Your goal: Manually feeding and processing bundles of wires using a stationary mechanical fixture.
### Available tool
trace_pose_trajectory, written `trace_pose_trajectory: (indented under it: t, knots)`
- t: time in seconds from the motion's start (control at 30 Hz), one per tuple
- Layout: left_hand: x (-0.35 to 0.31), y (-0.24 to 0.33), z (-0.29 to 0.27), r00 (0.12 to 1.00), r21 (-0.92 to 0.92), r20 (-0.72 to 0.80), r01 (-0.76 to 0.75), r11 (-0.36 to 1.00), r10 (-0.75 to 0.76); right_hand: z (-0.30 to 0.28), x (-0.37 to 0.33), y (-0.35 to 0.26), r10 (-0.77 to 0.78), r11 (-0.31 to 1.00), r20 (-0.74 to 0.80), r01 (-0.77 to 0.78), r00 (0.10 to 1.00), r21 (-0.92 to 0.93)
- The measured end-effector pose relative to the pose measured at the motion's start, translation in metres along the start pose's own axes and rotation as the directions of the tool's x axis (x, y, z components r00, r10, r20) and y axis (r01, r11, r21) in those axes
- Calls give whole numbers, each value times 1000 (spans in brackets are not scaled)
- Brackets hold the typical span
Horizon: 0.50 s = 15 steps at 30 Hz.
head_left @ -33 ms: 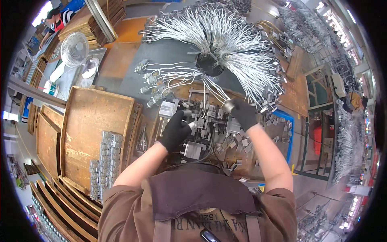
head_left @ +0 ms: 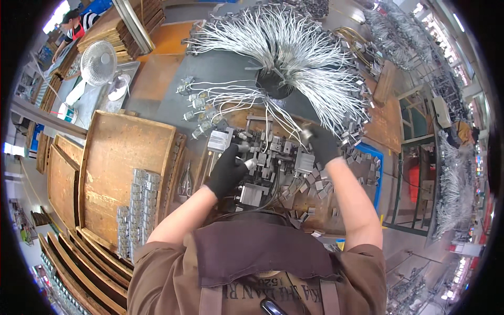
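Observation:
A metal fixture [head_left: 270, 152], built of several blocks and clamps, sits on the bench before me. At its left side is my left hand [head_left: 228, 170] in a dark glove with pale fingertips, fingers bent in against the metal parts; any small piece between them is hidden. Just right of the fixture my right hand [head_left: 323, 144], gloved alike, is pinched where white cables [head_left: 286, 119] reach its fingertips. These cables run back to a dark round holder [head_left: 274, 86], from which a large fan of white cables [head_left: 320, 79] spreads.
Small metal pieces [head_left: 315, 184] lie scattered right of the fixture, beside a blue tray [head_left: 379, 178]. Metal connectors [head_left: 202, 113] end the cables at left. Pliers [head_left: 186, 181] lie near a wooden tray [head_left: 126, 126] with stacked metal parts [head_left: 139, 202]. A fan [head_left: 98, 63] and another person [head_left: 79, 26] are farther left.
My right hand has shifted slightly to the right, and the cable ends at its fingertips have moved with it. My left hand stays at the fixture.

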<state>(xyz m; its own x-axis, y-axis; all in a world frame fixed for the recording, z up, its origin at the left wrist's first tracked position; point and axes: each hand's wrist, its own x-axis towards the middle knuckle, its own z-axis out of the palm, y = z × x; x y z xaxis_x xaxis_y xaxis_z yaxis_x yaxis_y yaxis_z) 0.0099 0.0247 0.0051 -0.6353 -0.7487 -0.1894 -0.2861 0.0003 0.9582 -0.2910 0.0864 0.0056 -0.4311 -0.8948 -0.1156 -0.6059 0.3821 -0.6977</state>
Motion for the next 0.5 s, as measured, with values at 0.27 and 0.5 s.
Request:
trace_pose_trajectory:
  t: [0.27, 0.5]
  knots:
    - [-20, 6, 0, 999, -15, 16, 30, 999, -30, 4, 33, 35, 58, 859, 293, 103, 954, -502]
    - [-33, -7, -20, 961, -148, 114, 265, 953, -250, -4, 31, 18, 33, 842, 270, 119, 962, -527]
